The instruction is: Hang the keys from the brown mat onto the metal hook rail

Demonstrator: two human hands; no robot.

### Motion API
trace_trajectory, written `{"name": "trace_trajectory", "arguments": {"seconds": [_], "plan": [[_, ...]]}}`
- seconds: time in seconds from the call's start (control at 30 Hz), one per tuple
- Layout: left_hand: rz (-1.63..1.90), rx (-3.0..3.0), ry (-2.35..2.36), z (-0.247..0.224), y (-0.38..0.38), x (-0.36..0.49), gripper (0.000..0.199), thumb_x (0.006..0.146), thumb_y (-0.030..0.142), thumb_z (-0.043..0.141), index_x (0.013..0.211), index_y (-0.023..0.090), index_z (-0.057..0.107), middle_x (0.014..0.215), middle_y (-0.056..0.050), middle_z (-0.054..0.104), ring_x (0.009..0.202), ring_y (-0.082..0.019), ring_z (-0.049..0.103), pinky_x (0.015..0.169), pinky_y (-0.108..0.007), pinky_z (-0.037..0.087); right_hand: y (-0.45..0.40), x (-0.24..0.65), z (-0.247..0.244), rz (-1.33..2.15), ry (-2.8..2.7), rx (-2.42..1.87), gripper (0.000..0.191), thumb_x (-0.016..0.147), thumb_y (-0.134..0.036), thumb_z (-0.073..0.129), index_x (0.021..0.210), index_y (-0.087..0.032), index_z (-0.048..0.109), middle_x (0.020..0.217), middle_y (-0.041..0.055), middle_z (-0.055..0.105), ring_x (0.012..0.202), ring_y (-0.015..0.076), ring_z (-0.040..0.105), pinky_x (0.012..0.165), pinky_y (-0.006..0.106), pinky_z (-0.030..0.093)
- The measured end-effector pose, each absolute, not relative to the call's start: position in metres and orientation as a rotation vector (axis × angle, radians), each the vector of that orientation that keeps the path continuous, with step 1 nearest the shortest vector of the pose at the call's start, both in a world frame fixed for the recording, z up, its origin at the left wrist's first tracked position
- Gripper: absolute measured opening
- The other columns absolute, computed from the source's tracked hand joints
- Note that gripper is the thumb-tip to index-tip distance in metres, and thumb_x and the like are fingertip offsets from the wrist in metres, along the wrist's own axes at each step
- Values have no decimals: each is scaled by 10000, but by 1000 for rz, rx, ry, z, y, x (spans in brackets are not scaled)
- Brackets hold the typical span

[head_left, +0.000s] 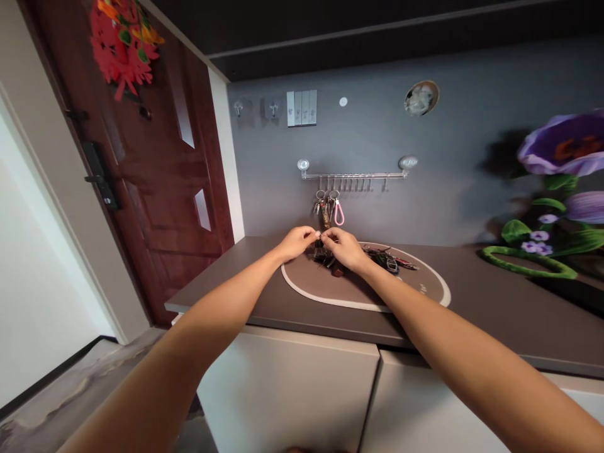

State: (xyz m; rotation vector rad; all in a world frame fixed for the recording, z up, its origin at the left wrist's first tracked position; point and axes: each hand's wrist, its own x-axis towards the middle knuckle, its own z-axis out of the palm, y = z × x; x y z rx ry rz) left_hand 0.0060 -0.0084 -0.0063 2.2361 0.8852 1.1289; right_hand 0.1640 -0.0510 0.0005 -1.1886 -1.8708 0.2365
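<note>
My left hand (298,243) and my right hand (343,246) meet fingertip to fingertip over the left part of an oval brown mat (302,286) with a pale rim. Both are closed in a pinch on a small dark thing between them, too small to make out. Below the fingers lie dark keys (322,257), partly covered by my right hand. More keys and key rings (389,263) are heaped on the mat to the right. Behind my hands, keys with a pink loop (338,214) hang from a clear hook rail (356,176) on the wall.
The mat lies on a dark counter (476,314) above pale cabinet doors (292,384). A purple artificial flower (564,148) stands at the right with a green ring base (528,267). A dark red door (165,207) is at the left, and a shelf (377,44) overhangs the counter.
</note>
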Motion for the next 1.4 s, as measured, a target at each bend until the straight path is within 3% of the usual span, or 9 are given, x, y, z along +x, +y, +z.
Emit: {"name": "trace_trajectory", "arguments": {"seconds": [0.37, 0.73, 0.97, 1.23, 1.4], "plan": [[1231, 2628, 1040, -2, -17, 10, 369, 833, 386, 352, 642, 141, 552, 663, -9, 525, 634, -111, 458, 618, -232, 347, -47, 168, -3, 265, -1829, -1146, 194, 740, -344, 468, 741, -167, 549, 702, 5, 580, 637, 116, 500, 639, 241, 372], [1220, 2678, 1130, -10, -13, 11, 314, 832, 324, 361, 713, 158, 599, 712, -30, 554, 668, -129, 485, 637, -247, 354, -33, 182, -5, 274, -1611, -1043, 242, 729, -403, 462, 751, -173, 531, 697, 1, 559, 658, 123, 500, 674, 266, 397], [1154, 2723, 1139, -15, -8, 11, 282, 823, 293, 381, 748, 159, 617, 764, -45, 574, 718, -136, 511, 684, -257, 378, -14, 185, 8, 522, -1311, -950, 241, 675, -407, 523, 712, -170, 503, 659, -1, 544, 593, 114, 510, 610, 266, 447], [1118, 2751, 1113, -14, -11, 11, 283, 825, 294, 375, 755, 164, 616, 758, -43, 561, 700, -134, 505, 671, -255, 380, -3, 181, 58, 579, -1174, -950, 84, 733, -214, 491, 669, -158, 490, 581, -19, 518, 489, 74, 478, 498, 205, 421], [1119, 2769, 1107, -14, -11, 11, 276, 827, 293, 377, 752, 167, 611, 760, -42, 560, 713, -137, 509, 677, -251, 376, 8, 177, 81, 659, -1021, -943, 103, 763, -112, 455, 673, -157, 477, 571, -22, 501, 466, 57, 457, 479, 186, 434]]}}
